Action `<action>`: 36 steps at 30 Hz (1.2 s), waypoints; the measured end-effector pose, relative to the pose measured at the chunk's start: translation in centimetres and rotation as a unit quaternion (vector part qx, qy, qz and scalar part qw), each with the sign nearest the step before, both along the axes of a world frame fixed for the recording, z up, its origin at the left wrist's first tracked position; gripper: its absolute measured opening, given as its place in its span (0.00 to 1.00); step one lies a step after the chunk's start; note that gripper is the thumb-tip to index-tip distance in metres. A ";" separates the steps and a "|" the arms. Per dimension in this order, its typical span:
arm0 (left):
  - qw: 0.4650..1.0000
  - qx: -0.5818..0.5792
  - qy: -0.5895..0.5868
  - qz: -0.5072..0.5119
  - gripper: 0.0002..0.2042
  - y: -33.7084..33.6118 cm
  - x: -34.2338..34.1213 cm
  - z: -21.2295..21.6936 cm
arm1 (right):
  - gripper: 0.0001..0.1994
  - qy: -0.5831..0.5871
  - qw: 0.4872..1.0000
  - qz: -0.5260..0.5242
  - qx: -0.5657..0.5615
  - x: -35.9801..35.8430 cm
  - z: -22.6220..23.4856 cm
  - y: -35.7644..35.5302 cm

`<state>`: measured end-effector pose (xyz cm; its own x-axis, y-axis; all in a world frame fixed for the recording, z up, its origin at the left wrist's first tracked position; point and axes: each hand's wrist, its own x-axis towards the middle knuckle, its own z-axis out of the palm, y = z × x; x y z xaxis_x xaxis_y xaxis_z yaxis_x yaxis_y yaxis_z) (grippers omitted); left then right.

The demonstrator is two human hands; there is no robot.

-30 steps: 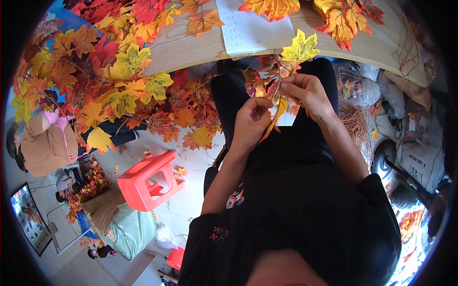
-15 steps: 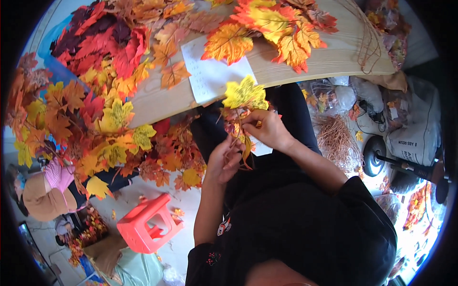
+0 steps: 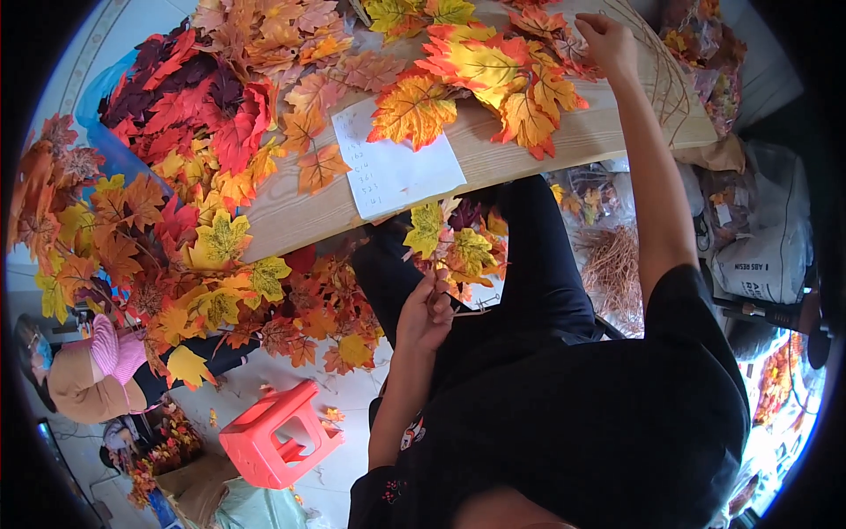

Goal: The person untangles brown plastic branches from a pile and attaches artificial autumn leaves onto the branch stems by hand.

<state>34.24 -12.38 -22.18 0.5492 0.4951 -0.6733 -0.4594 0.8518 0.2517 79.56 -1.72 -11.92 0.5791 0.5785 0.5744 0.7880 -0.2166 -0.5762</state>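
My left hand (image 3: 425, 316) is closed in front of my lap, its fingers pinching the thin stem of an artificial maple leaf spray (image 3: 473, 251). The spray has yellow, orange and dark red leaves and hangs between my knees, below the table edge. My right arm stretches out over the right part of the table. At its end, my right hand (image 3: 610, 44) has bent, slightly parted fingers, and I see nothing between them. Close to its fingertips lies a bunch of orange and yellow maple leaves (image 3: 480, 70).
The wooden table (image 3: 295, 216) carries heaped leaves (image 3: 233, 132), a handwritten paper sheet (image 3: 397, 167) and thin brown strands (image 3: 674, 79). A red plastic stool (image 3: 273, 436) stands on the floor at left, where another person (image 3: 97, 379) also is. Plastic bags (image 3: 762, 229) lie at right.
My right hand has left the leaf spray and reached up and right over the table. The left hand keeps the spray, which has tipped away from me.
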 end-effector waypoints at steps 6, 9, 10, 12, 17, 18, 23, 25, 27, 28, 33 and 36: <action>1.000 -0.008 -0.007 0.002 0.10 -0.6 -0.1 -0.7 | 0.15 -0.010 0.984 -0.029 -0.173 2.0 -2.1 4.4; 0.999 -0.012 -0.035 0.007 0.10 -0.6 -0.3 -1.0 | 0.15 0.023 0.984 -0.025 -0.176 1.2 -0.8 3.8; 0.999 -0.028 -0.019 0.019 0.09 -0.5 -0.2 -1.0 | 0.16 0.055 0.984 -0.022 -0.170 0.9 -0.1 3.2; 0.998 -0.043 -0.001 0.037 0.08 -0.5 -0.4 -1.1 | 0.15 0.033 0.987 -0.013 -0.154 0.8 -0.2 3.3; 0.998 -0.021 -0.043 0.036 0.11 -0.7 -0.2 -0.8 | 0.07 0.018 0.998 0.022 -0.058 0.0 1.2 2.6; 0.998 -0.025 -0.041 0.040 0.11 -0.6 -0.3 -1.0 | 0.08 0.057 0.997 0.032 -0.035 -3.4 4.0 1.3; 0.993 0.102 0.016 0.066 0.10 -0.2 -0.9 -0.4 | 0.03 0.154 0.979 0.091 -0.095 -17.6 11.9 -6.2; 0.982 0.156 0.071 0.078 0.08 0.2 -0.5 0.7 | 0.05 -0.001 0.966 0.221 -0.130 -16.8 8.1 -9.1; 0.966 0.208 0.127 0.086 0.06 0.4 -0.4 0.6 | 0.04 0.023 0.941 0.299 -0.159 -20.9 5.3 -12.5; 0.952 0.250 0.150 0.089 0.06 0.5 -0.1 0.6 | 0.04 -0.001 0.920 0.340 -0.195 -22.8 4.0 -13.8; 0.903 0.365 0.214 0.077 0.06 -0.1 1.7 1.2 | 0.05 0.057 0.874 0.449 -0.179 -27.9 -3.7 -14.3; 0.892 0.379 0.230 0.090 0.04 -0.6 2.2 1.3 | 0.05 0.134 0.891 0.409 -0.147 -29.5 -6.0 -14.2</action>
